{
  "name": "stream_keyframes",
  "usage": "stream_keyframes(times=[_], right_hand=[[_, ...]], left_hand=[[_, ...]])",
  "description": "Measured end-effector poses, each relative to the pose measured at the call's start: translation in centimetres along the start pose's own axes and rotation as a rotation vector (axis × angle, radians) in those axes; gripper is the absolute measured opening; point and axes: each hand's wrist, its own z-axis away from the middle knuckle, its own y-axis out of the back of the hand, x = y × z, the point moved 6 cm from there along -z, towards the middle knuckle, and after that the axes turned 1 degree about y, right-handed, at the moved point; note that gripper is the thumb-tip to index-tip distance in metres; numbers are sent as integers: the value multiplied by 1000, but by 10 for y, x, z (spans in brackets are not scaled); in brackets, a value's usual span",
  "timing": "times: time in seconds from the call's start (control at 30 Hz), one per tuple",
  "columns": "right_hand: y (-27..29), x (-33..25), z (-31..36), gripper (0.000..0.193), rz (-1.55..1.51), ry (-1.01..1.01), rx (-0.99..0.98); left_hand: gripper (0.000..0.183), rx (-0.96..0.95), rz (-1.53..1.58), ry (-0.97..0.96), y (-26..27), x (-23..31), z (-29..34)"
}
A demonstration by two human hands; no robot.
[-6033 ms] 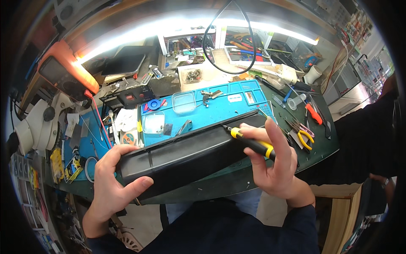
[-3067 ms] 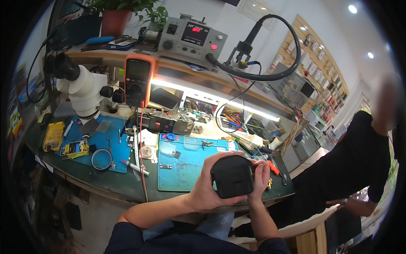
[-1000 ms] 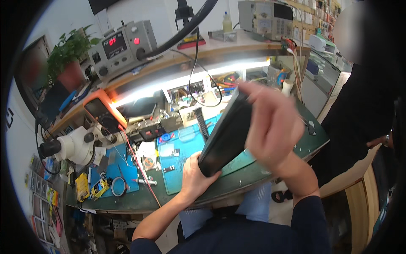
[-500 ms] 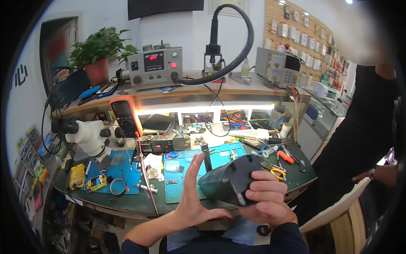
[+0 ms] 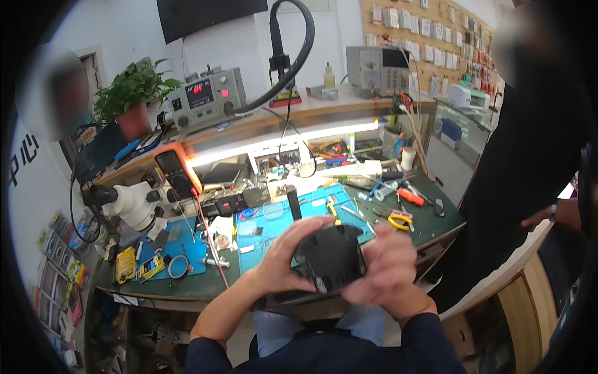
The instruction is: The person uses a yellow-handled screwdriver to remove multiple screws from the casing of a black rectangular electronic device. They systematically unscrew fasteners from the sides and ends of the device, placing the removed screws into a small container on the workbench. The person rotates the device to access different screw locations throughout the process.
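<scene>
In front of me, above the bench's front edge, is a dark, rounded, black cylinder-like casing point(image 5: 331, 257), its flat end turned up toward me. My left hand point(image 5: 283, 260) is closed round its left side, thumb below and fingers over the top. Close against the casing's right side, my right hand point(image 5: 387, 265) has curled fingers smeared by motion; whether it grips the casing I cannot tell. A black strap-like piece point(image 5: 294, 204) rises behind the casing, over the light blue work mat point(image 5: 252, 227). The casing's underside and far end are hidden.
To the left stand a white microscope point(image 5: 134, 209) and an orange multimeter point(image 5: 177, 171). Yellow-handled pliers point(image 5: 400, 221) and a red-orange tool point(image 5: 411, 197) lie at the right. A soldering station point(image 5: 205, 100) sits on the shelf. A person in dark clothes point(image 5: 492, 168) stands at the right.
My left hand, spread beside the casing before, has closed on it. The casing has turned its end more toward me. My right hand has shifted off that end to its right side.
</scene>
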Motion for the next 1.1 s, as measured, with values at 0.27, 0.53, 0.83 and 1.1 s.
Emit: stream_keyframes(times=[0.27,0.53,0.83,1.1], right_hand=[[-9,21,16,22,-90,-273,211],[-11,13,19,18,-64,-264,52],[-3,8,-7,9,45,-346,-267],[36,-19,-30,27,241,-449,-570]], left_hand=[[120,-15,30,-86,5,-24,7],[121,-70,3,-127,9,-24,8],[124,98,-133,-90,-8,6,-7],[116,238,-123,-60,-8,-1,-9]])
